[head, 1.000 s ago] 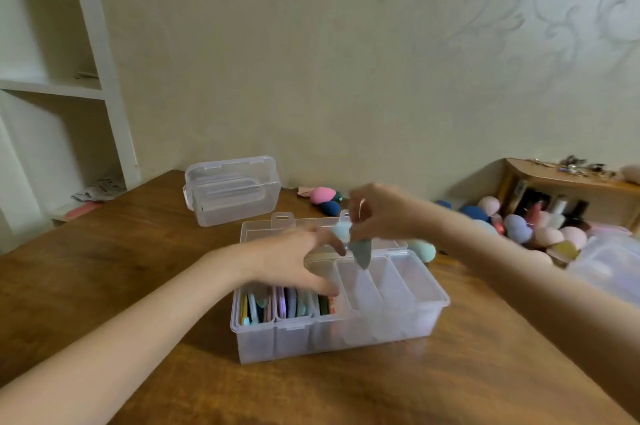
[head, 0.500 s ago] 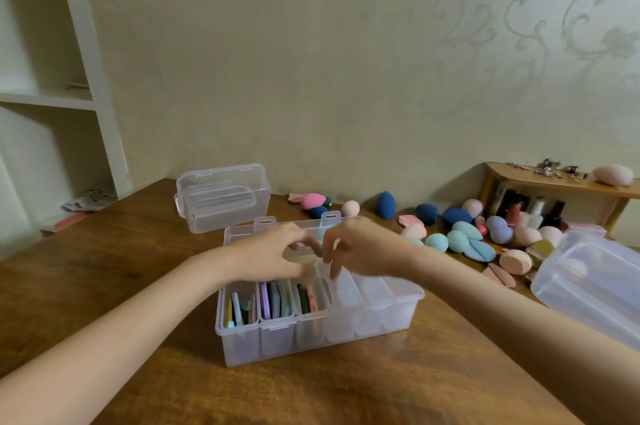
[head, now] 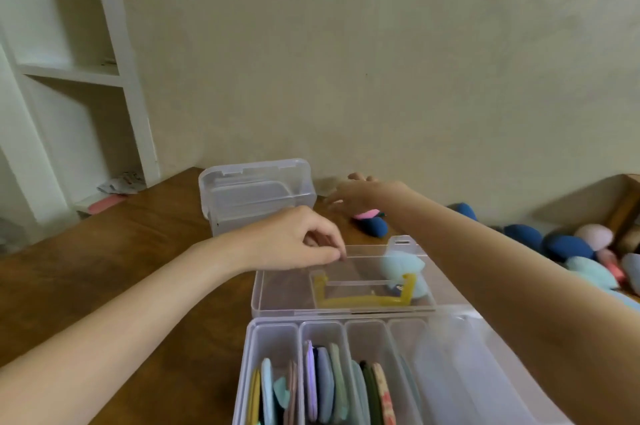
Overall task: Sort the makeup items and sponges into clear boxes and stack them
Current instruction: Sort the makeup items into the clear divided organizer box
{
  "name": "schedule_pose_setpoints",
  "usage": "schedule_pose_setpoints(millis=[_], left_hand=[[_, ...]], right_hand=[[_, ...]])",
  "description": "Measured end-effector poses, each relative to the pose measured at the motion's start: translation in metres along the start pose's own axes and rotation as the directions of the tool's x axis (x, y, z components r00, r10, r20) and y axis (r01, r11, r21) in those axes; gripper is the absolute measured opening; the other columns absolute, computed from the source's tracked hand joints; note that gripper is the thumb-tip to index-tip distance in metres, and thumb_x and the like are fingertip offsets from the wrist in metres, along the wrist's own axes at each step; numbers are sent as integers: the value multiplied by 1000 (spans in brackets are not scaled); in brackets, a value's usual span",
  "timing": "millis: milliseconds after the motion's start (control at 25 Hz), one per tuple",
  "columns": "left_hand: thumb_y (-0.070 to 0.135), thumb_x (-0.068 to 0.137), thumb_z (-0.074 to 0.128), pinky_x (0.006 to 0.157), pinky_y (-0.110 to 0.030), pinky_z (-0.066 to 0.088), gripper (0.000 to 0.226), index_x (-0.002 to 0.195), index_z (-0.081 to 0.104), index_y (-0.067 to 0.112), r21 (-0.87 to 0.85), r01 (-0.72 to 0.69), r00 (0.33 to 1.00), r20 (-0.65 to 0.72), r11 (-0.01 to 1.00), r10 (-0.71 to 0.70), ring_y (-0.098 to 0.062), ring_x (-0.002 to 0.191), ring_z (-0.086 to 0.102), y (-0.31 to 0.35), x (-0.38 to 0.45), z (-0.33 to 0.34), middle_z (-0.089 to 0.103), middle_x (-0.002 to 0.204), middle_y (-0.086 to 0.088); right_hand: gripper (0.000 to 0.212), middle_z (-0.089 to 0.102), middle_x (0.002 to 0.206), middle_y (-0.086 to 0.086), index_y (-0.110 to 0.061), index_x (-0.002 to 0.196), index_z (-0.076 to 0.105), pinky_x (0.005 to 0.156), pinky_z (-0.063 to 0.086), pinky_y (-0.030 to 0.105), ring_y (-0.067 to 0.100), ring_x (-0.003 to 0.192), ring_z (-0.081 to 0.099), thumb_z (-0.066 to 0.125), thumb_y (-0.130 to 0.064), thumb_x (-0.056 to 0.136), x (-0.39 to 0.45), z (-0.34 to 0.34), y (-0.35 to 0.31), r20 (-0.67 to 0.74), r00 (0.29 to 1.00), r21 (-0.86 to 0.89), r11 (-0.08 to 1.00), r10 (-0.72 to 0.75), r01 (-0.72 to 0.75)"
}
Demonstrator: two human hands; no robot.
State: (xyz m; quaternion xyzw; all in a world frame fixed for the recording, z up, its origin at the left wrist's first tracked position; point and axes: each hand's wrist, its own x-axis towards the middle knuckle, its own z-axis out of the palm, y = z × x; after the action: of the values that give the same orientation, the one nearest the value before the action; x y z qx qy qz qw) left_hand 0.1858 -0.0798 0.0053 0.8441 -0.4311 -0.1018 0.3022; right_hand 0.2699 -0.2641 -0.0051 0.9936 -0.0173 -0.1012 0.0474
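A home room: patterned wallpaper (head: 381, 61), white shelving (head: 69, 71), wooden table (head: 104, 269).

The right hand (head: 367, 194) has left the divided clear box (head: 346, 372) and now reaches across the desk toward a pink sponge (head: 367, 214); the left hand (head: 294, 241) hovers over the open lid (head: 287, 289).

bare table (head: 138, 269) left, closed box (head: 256, 196) behind, sponges (head: 554, 244) crowding right
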Motion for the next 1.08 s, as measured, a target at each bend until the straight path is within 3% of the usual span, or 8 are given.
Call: schedule_pose_setpoints(millis=[120, 240, 320, 440, 560, 760, 920, 1080], left_hand=[[16, 90, 57, 55, -1, 39, 16, 94, 72, 19, -41, -8, 995, -101, 999, 4, 11, 60, 58, -8, 9, 1, 66, 74, 12], [17, 90, 57, 57, 0, 40, 16, 93, 73, 21, -29, -4, 993, -122, 1000, 0, 9, 61, 58, -9, 9, 5, 69, 76, 8], [17, 90, 57, 61, -2, 42, 17, 92, 73, 22, -24, -6, 993, -118, 1000, 3, 6, 67, 61, -4, 2, 4, 71, 78, 7], [14, 90, 57, 71, -10, 48, 17, 95, 73, 19, -59, -16, 993, -114, 998, 9, -2, 81, 64, 9, -11, 2, 71, 83, 6], [17, 90, 59, 75, -9, 48, 16, 96, 72, 23, -37, -52, 997, -55, 998, 49, -1, 83, 63, 33, -25, 13, 67, 86, 16], [22, 90, 58, 83, -18, 49, 17, 101, 70, 24, 90, -3, 1000, -7, 996, 4, -3, 93, 61, 50, -50, 26, 66, 96, 11], [23, 90, 58, 83, -16, 48, 16, 103, 67, 24, 125, 53, 997, 47, 991, -59, -2, 95, 59, 41, -63, 19, 63, 100, 9], [25, 87, 64, 73, -10, 48, 16, 102, 61, 27, 74, 67, 991, 109, 995, -74, -3, 90, 58, 33, -64, 14, 62, 103, 2]], right_hand=[[46, 34, 147, 8, -28, 135, 46, 106, 27, 44, 35, 137, 26, 34, -46, 95, 10, 4, -9, 90, 994, -170, 985, 58, -42], [38, 42, 140, 10, -14, 127, 53, 99, 33, 40, 34, 129, 38, 36, -26, 96, 12, 4, -12, 33, 999, -217, 976, 6, 1], [34, 49, 132, 14, -9, 123, 54, 99, 37, 42, 34, 125, 44, 38, -23, 96, 4, -5, -6, -121, 992, -117, 993, -32, 18], [31, 65, 115, 19, 1, 109, 64, 92, 44, 35, 34, 111, 57, 43, -17, 96, -38, -40, 8, -428, 902, 64, 994, -54, 90], [26, 69, 111, 14, -1, 109, 69, 85, 44, 24, 29, 106, 62, 49, -5, 91, -100, -55, 21, -552, 833, 217, 970, 25, 114], [26, 68, 114, 9, -5, 105, 70, 86, 47, 30, 28, 106, 61, 50, -6, 88, -145, -35, 34, -292, 951, 287, 958, 97, -10], [29, 65, 116, 9, -5, 114, 66, 83, 42, 28, 26, 100, 58, 49, -16, 92, -137, -19, 21, -152, 986, 287, 958, 63, -17], [25, 55, 79, 3, -3, 105, 61, 74, 44, 26, 21, 88, 50, 47, -20, 94, -101, 1, -13, -6, 999, 235, 971, 41, -39]])
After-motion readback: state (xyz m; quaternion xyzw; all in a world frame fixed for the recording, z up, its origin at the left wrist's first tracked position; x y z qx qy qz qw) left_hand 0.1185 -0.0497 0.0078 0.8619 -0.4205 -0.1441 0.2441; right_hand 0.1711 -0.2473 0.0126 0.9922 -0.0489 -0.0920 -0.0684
